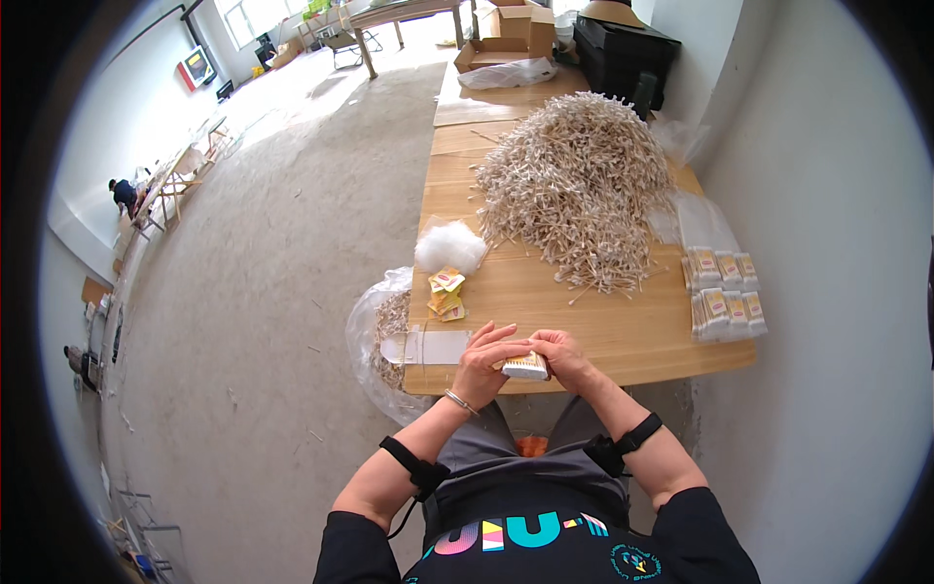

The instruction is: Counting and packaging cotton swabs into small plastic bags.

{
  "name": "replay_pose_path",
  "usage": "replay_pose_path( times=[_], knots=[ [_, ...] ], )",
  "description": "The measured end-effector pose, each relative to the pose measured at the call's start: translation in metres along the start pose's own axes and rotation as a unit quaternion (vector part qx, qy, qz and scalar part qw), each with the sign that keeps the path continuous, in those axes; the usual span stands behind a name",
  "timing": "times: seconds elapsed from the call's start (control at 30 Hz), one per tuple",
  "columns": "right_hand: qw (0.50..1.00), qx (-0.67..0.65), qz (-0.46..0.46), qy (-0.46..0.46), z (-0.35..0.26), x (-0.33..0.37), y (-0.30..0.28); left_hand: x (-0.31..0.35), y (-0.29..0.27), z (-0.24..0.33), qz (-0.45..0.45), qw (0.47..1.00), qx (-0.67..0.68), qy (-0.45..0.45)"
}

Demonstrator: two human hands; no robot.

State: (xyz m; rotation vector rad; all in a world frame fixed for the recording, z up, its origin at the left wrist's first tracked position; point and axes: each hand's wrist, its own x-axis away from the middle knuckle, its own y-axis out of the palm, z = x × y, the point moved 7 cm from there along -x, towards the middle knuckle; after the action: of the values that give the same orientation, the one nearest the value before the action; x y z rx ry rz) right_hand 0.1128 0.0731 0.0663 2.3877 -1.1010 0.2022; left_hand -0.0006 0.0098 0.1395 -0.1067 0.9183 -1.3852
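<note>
Both hands meet at the near edge of a wooden table (623, 336). My left hand (484, 362) and my right hand (562, 356) together grip a small bundle of pale sticks (525, 367), held flat between them. Just left of my hands a clear flat bag (428, 346) lies on the table edge. Behind it sits a small heap of yellow label cards (447, 294). A large pile of thin pale sticks (576, 185) covers the middle of the table.
Rows of filled packets (725, 302) lie at the table's right side, with clear bags (702, 222) behind them. A bag of white fluff (449, 246) sits mid-table. A plastic sack of sticks (381, 336) hangs off the left edge. Cardboard boxes (511, 34) stand far back.
</note>
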Motion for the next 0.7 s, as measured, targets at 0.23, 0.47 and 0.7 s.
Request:
replay_pose_path(
  times=[0.23,0.47,0.7],
  knots=[
    [0.996,-0.042,-0.022,0.074,0.014,0.004,-0.006,-0.008,0.004,0.012,-0.008,0.998,0.043,-0.049],
    [0.993,-0.026,-0.033,0.109,0.017,0.012,0.002,-0.002,0.022,0.01,-0.12,0.99,0.068,-0.039],
    [0.993,-0.065,-0.025,0.096,0.028,0.004,-0.015,-0.003,0.03,0.01,-0.12,0.993,-0.006,0.007]
  ],
)
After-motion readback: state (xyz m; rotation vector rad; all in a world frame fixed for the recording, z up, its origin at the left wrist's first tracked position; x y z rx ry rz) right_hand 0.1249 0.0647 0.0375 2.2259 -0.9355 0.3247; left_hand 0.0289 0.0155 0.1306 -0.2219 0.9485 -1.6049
